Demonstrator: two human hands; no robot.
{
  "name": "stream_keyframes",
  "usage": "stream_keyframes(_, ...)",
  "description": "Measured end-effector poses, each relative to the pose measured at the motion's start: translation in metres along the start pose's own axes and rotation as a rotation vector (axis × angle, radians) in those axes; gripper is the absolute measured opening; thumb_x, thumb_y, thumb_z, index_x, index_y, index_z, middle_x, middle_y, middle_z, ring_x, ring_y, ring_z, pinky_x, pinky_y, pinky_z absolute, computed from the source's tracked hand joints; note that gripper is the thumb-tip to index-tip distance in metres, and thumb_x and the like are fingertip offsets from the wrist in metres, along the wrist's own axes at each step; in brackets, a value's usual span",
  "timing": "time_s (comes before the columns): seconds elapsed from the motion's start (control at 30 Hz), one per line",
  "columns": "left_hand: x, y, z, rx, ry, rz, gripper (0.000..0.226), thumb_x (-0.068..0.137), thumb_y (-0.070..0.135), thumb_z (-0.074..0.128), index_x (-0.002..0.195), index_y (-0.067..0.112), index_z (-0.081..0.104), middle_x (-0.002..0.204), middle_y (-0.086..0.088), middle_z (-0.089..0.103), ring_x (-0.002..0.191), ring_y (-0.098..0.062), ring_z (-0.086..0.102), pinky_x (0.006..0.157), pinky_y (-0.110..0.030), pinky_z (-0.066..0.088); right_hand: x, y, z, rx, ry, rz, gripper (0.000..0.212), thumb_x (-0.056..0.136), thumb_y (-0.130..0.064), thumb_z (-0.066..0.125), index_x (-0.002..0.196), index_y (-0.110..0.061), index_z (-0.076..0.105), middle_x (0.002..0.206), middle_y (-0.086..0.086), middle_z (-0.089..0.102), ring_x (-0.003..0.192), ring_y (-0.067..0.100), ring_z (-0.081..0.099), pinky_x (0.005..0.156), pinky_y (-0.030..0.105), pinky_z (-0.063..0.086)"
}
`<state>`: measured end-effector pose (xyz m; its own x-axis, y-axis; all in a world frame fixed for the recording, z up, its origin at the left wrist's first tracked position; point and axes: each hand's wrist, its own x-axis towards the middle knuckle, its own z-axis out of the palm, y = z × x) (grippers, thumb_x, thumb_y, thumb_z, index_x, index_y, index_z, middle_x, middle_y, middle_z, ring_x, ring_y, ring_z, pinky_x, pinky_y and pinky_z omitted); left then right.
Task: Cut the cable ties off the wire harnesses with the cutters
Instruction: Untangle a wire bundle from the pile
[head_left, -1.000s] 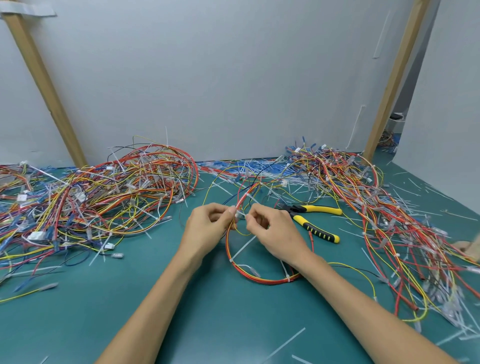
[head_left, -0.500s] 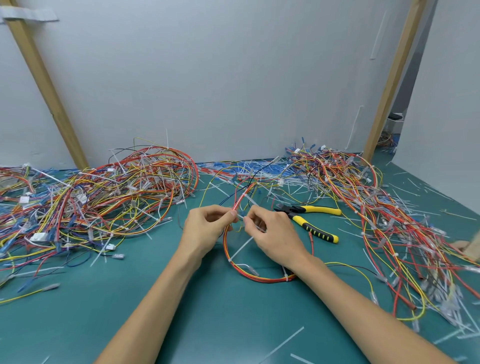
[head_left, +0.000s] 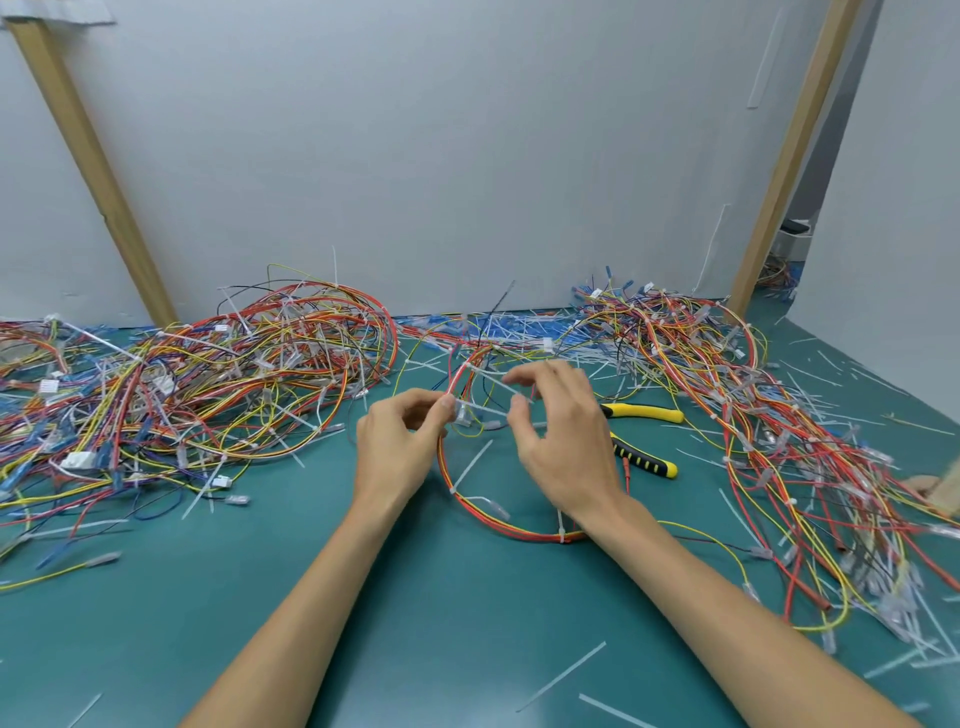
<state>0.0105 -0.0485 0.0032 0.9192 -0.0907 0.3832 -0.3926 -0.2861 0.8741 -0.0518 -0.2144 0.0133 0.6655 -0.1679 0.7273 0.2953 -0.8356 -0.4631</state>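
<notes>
A red-and-orange wire harness (head_left: 470, 506), looped and bound by white cable ties, lies on the green table (head_left: 467, 623) in front of me. My left hand (head_left: 400, 447) pinches the loop's upper left part at a tie between thumb and forefinger. My right hand (head_left: 561, 441) hovers just right of that spot with fingers spread and loosely curved. A white tie tail (head_left: 485, 409) runs between the two hands. The cutters (head_left: 647, 460), with yellow-and-black handles, lie on the table behind my right hand, which hides their jaws.
Big tangles of coloured wire harnesses are heaped at the left (head_left: 182, 395) and right (head_left: 779, 441). Cut white tie pieces (head_left: 561, 675) litter the table. A grey wall and two slanted wooden posts (head_left: 93, 156) close off the back.
My right hand has let go of the harness, lifted a little and spread its fingers. The left hand keeps its pinch in nearly the same spot.
</notes>
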Motion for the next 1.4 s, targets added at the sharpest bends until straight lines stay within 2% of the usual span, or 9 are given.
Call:
stream_keyframes(0.13, 0.002, -0.002, -0.004, 0.055, 0.072, 0.016, 0.012, 0.091, 0.034, 0.07, 0.085, 0.028, 0.079, 0.063, 0.019, 0.068, 0.056, -0.003, 0.057, 0.062, -0.019, 0.044, -0.003, -0.015, -0.006, 0.151, -0.17, -0.043, 0.015, 0.089, -0.027, 0.057, 0.078, -0.022, 0.066, 0.066, -0.012, 0.058, 0.06, 0.007, 0.052, 0.061, 0.03, 0.044)
stream_keyframes(0.23, 0.002, -0.002, -0.007, 0.077, 0.123, 0.015, 0.012, 0.09, 0.035, 0.071, 0.088, 0.026, 0.08, 0.053, 0.02, 0.061, 0.047, -0.006, 0.046, 0.052, -0.013, 0.036, -0.013, -0.022, 0.001, 0.126, -0.377, -0.062, 0.03, 0.086, -0.052, 0.062, 0.076, -0.025, 0.07, 0.057, -0.008, 0.058, 0.056, 0.008, 0.053, 0.062, 0.032, 0.047)
stream_keyframes(0.37, 0.002, -0.001, -0.007, 0.117, 0.132, 0.006, 0.015, 0.091, 0.034, 0.07, 0.089, 0.023, 0.08, 0.079, 0.013, 0.073, 0.079, -0.006, 0.067, 0.078, -0.019, 0.048, -0.017, -0.022, 0.006, 0.063, -0.466, -0.077, 0.044, 0.076, -0.076, 0.062, 0.085, -0.033, 0.07, 0.06, -0.012, 0.06, 0.063, 0.003, 0.058, 0.065, 0.027, 0.047)
stream_keyframes(0.47, 0.0, 0.0, -0.003, 0.123, 0.127, 0.009, 0.014, 0.092, 0.033, 0.069, 0.087, 0.024, 0.079, 0.079, 0.013, 0.074, 0.078, -0.007, 0.066, 0.086, -0.034, 0.051, -0.018, -0.02, 0.01, -0.002, -0.46, -0.055, 0.03, 0.083, -0.062, 0.063, 0.086, -0.033, 0.071, 0.062, -0.014, 0.062, 0.064, 0.003, 0.056, 0.073, 0.035, 0.053)
stream_keyframes(0.57, 0.0, -0.002, 0.0, 0.032, 0.05, -0.03, 0.012, 0.093, 0.031, 0.069, 0.094, 0.025, 0.078, 0.074, 0.005, 0.072, 0.056, -0.017, 0.064, 0.072, -0.037, 0.057, -0.016, -0.012, 0.014, -0.04, -0.476, 0.017, 0.018, 0.087, -0.044, 0.064, 0.084, -0.03, 0.075, 0.056, -0.016, 0.057, 0.063, 0.006, 0.055, 0.071, 0.036, 0.054)
stream_keyframes(0.7, -0.003, 0.003, 0.008, -0.171, -0.035, -0.067, 0.013, 0.097, 0.016, 0.063, 0.108, 0.015, 0.07, 0.084, -0.005, 0.07, 0.054, -0.012, 0.064, 0.054, -0.027, 0.054, -0.005, 0.008, 0.012, 0.235, -0.335, 0.291, 0.016, 0.092, -0.023, 0.071, 0.078, -0.019, 0.076, 0.061, -0.009, 0.068, 0.057, 0.002, 0.06, 0.065, 0.026, 0.048)
stream_keyframes(0.8, -0.006, 0.007, 0.015, -0.22, -0.075, -0.114, 0.011, 0.099, 0.014, 0.058, 0.097, 0.009, 0.068, 0.081, -0.004, 0.067, 0.055, -0.014, 0.061, 0.049, -0.026, 0.051, 0.001, 0.019, 0.009, 0.496, -0.223, 0.497, 0.018, 0.096, -0.015, 0.067, 0.08, -0.01, 0.074, 0.061, -0.005, 0.066, 0.047, 0.001, 0.053, 0.053, 0.016, 0.042)
stream_keyframes(1.0, -0.017, 0.015, 0.025, -0.304, -0.298, -0.198, 0.022, 0.105, 0.017, 0.047, 0.105, 0.006, 0.067, 0.091, -0.009, 0.073, 0.057, -0.013, 0.062, 0.047, -0.025, 0.051, 0.002, 0.02, 0.008, 0.712, -0.182, 0.584, 0.017, 0.098, -0.019, 0.064, 0.086, -0.014, 0.074, 0.062, -0.007, 0.065, 0.044, 0.005, 0.048, 0.039, 0.017, 0.029)
stream_keyframes(1.4, -0.021, 0.017, 0.023, -0.425, -0.278, -0.296, 0.02, 0.099, 0.015, 0.061, 0.111, 0.001, 0.066, 0.095, -0.006, 0.072, 0.055, -0.01, 0.055, 0.048, -0.021, 0.046, 0.002, 0.018, 0.01, 0.723, -0.181, 0.627, 0.017, 0.095, -0.026, 0.068, 0.087, -0.011, 0.068, 0.056, -0.008, 0.06, 0.046, 0.006, 0.047, 0.04, 0.018, 0.028)
